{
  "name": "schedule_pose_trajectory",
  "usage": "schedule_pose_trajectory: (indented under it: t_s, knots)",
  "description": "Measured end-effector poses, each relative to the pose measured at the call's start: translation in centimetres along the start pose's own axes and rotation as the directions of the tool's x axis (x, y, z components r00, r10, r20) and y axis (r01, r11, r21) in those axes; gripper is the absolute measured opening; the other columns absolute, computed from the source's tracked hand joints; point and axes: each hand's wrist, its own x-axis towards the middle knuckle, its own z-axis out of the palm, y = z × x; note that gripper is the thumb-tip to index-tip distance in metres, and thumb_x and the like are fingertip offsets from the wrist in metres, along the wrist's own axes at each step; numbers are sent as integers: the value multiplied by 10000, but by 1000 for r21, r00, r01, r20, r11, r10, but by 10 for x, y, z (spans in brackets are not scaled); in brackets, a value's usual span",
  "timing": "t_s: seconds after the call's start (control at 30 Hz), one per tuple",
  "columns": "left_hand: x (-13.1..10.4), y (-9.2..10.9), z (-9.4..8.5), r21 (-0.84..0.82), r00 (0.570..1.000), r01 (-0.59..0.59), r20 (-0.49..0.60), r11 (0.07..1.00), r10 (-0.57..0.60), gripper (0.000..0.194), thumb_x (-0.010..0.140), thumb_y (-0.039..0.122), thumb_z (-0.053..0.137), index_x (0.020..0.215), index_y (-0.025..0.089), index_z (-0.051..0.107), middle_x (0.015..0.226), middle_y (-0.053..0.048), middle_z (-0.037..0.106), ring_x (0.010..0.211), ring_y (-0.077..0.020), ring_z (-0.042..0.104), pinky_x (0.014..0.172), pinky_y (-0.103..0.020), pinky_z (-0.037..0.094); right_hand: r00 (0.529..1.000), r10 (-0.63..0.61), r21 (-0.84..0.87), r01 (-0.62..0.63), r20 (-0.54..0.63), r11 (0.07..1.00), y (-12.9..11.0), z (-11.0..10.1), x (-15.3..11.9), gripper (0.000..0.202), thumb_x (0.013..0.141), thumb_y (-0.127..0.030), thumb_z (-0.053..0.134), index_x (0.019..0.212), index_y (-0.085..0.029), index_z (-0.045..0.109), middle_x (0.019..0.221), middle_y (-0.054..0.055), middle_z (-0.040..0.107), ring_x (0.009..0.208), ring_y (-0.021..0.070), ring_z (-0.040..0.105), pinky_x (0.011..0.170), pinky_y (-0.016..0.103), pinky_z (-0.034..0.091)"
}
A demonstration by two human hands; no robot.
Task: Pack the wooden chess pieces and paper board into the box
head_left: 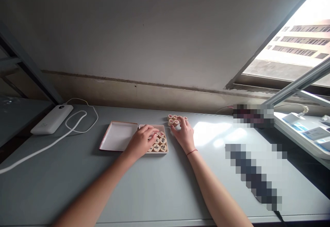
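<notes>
A shallow white-lined box (167, 144) lies on the table, holding round wooden xiangqi pieces (156, 147) with black and red characters. Over its left side reaches my left hand (143, 139), its thumb and fingers closed around a red-marked xiangqi piece (155, 134) at the upper rows; my palm hides part of the box. Behind and to the right, more xiangqi pieces (170, 116) stand grouped, some apparently stacked. My right hand (184, 132) has its thumb and fingers around a xiangqi piece (176, 122) at the front of that group. A red cord circles my right wrist.
The box's open lid (120, 136) lies left of the box. A white power bank (53, 120) with a white cable (46, 148) is at the far left. A blurred dark object (254, 177) lies at right, near a white tray (304, 134). The wall (144, 93) bounds the table's back.
</notes>
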Motion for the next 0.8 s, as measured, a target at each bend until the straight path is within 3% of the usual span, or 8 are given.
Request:
schedule_pose_trajectory:
  t_s: [0.17,0.37,0.57,0.67,0.73,0.8]
  knots:
    - [0,1,0,-2,1000,-1,4,1000,1,229,917,221,448,1008,228,658,993,-35,643,935,-182,619,851,-308,490,997,68,-14,-68,38,998,-2,3,0,389,811,-420,496,1150,-234,537,1048,93,619,856,237,572,678,327,389]
    - [0,-1,-1,4,1000,5,3,1000,-5,238,912,229,450,1015,228,664,987,-42,646,915,-179,624,839,-296,490,998,53,27,-53,16,998,6,6,1,289,805,-326,436,1053,-208,524,899,56,635,811,215,573,654,294,375]
    - [0,-8,4,287,997,80,1,954,-83,239,885,230,480,1022,228,675,1018,-61,682,968,-235,594,849,-370,422,998,50,71,-48,-29,996,-11,-6,-1,243,828,-369,450,982,-210,551,942,69,631,756,193,556,639,291,375]
    - [1,-6,7,401,989,103,53,910,-136,228,875,237,474,932,226,694,989,-65,690,969,-260,565,811,-398,392,990,-33,260,-5,141,966,-32,-16,-5,247,897,-394,409,919,-215,577,759,21,612,634,155,517,595,262,378]
    - [2,-4,8,442,984,113,74,890,-162,231,878,245,469,865,223,698,960,-67,686,957,-269,549,798,-407,377,956,-92,358,-13,277,934,-44,-19,-9,332,928,-438,374,780,-215,572,646,-2,557,571,140,476,553,246,364]
    - [4,-3,10,455,981,120,83,882,-177,256,897,271,456,828,218,697,953,-75,680,954,-275,538,792,-412,366,934,-127,386,-12,335,923,-51,-18,-11,442,935,-488,351,620,-212,492,590,-7,490,546,134,437,528,244,342]
